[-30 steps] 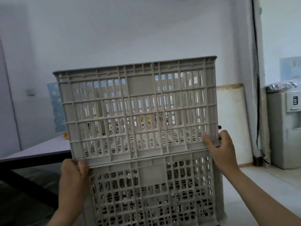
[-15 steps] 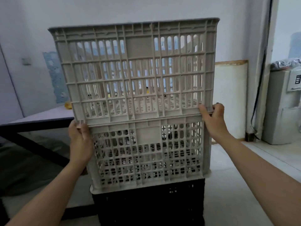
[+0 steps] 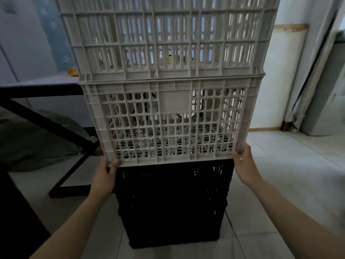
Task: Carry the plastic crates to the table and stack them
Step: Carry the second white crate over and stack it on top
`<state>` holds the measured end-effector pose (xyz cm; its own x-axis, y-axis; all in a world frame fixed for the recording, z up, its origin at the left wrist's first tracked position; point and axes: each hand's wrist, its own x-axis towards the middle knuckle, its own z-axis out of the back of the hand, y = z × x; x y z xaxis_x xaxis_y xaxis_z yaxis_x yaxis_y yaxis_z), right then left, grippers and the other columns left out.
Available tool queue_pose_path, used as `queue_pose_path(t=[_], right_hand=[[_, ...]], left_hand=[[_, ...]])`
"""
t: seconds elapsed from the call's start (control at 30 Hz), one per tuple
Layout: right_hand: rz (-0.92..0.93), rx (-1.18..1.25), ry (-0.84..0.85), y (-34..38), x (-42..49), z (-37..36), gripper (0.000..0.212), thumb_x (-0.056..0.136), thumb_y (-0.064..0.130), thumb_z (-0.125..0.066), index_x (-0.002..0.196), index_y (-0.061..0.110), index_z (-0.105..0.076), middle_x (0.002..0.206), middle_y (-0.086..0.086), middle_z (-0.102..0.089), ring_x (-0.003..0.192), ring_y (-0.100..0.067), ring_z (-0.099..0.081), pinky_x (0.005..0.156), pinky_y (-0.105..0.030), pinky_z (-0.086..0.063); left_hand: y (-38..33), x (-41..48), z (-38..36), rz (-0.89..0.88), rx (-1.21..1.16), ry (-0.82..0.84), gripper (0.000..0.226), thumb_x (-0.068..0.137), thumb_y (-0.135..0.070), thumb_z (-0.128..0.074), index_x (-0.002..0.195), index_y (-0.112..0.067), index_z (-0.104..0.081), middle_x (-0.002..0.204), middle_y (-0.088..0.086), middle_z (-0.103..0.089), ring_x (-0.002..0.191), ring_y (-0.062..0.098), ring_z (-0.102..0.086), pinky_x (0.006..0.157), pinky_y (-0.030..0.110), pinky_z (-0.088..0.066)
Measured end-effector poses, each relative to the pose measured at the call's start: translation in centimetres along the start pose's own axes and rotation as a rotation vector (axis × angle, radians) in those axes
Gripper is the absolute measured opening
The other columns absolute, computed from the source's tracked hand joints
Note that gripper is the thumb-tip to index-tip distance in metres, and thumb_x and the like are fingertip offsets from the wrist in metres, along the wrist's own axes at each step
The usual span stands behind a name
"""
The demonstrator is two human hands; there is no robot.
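Three crates stand stacked in front of me on the floor. The upper beige crate (image 3: 168, 34) rests on a second beige crate (image 3: 173, 103), which sits on a black crate (image 3: 173, 202). My left hand (image 3: 104, 174) grips the bottom left corner of the second beige crate. My right hand (image 3: 244, 165) grips its bottom right corner. The top of the upper crate runs out of the frame.
A table (image 3: 37, 83) with a pale top and black legs stands at the left, with a small yellow object (image 3: 72, 71) on it. A dark bag (image 3: 37, 139) lies under it. A white board (image 3: 280, 75) leans on the wall; a grey appliance (image 3: 328, 90) stands at the right.
My hands have slid down from the bottom edge of the upper beige crate to the bottom corners of the second beige crate. The view has tilted down and come closer.
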<state>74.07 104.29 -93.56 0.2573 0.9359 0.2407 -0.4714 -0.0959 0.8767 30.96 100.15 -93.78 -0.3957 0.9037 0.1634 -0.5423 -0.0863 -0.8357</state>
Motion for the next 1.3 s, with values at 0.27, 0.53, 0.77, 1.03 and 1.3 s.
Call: queue_pose_path(t=[0.27,0.53,0.77,1.03,1.3], right_hand=[[0.094,-0.159,-0.131,-0.3,-0.6,0.3,0.031,0.095,0.043,-0.049,0.097,0.012,-0.050,0.095,-0.006,-0.057,0.085,-0.026,-0.054,0.063,-0.034,-0.037],[0.034,-0.047,-0.081,0.8,-1.0,0.3,0.029,0.095,0.042,-0.051,0.100,0.014,-0.048,0.095,-0.013,-0.060,0.082,-0.030,-0.058,0.058,-0.029,-0.039],[-0.041,0.064,-0.058,1.5,-1.6,1.2,0.033,0.090,0.043,-0.059,0.097,0.012,-0.049,0.093,0.002,-0.060,0.089,-0.031,-0.066,0.083,-0.053,-0.054],[0.101,-0.099,-0.073,1.2,-2.5,1.7,0.031,0.093,0.037,-0.056,0.094,0.007,-0.051,0.084,0.000,-0.058,0.075,-0.016,-0.053,0.060,-0.028,-0.040],[0.009,0.035,-0.042,1.0,-1.7,0.0,0.025,0.099,0.035,-0.045,0.104,0.014,-0.034,0.082,-0.001,-0.047,0.067,-0.016,-0.049,0.055,-0.030,-0.036]], left_hand=[[0.4,-1.0,-0.6,-0.085,0.003,-0.155,0.036,0.093,-0.050,-0.047,0.104,-0.017,-0.060,0.099,0.007,-0.068,0.093,0.027,-0.064,0.072,0.039,-0.046],[-0.4,-0.6,0.1,0.006,0.077,-0.127,0.055,0.090,-0.055,-0.049,0.119,-0.009,-0.058,0.115,0.011,-0.067,0.106,0.032,-0.063,0.077,0.040,-0.047],[-0.8,-1.4,0.8,0.078,0.047,-0.117,0.064,0.086,-0.062,-0.052,0.126,-0.012,-0.053,0.124,0.011,-0.064,0.112,0.031,-0.060,0.081,0.041,-0.049],[-0.3,-0.9,0.7,0.066,0.099,-0.140,0.053,0.090,-0.054,-0.051,0.120,-0.011,-0.047,0.123,0.015,-0.062,0.102,0.034,-0.061,0.075,0.040,-0.044],[-0.8,-1.2,0.6,0.016,0.231,-0.161,0.039,0.092,-0.051,-0.049,0.101,-0.013,-0.043,0.091,0.005,-0.059,0.080,0.030,-0.060,0.068,0.039,-0.042]])
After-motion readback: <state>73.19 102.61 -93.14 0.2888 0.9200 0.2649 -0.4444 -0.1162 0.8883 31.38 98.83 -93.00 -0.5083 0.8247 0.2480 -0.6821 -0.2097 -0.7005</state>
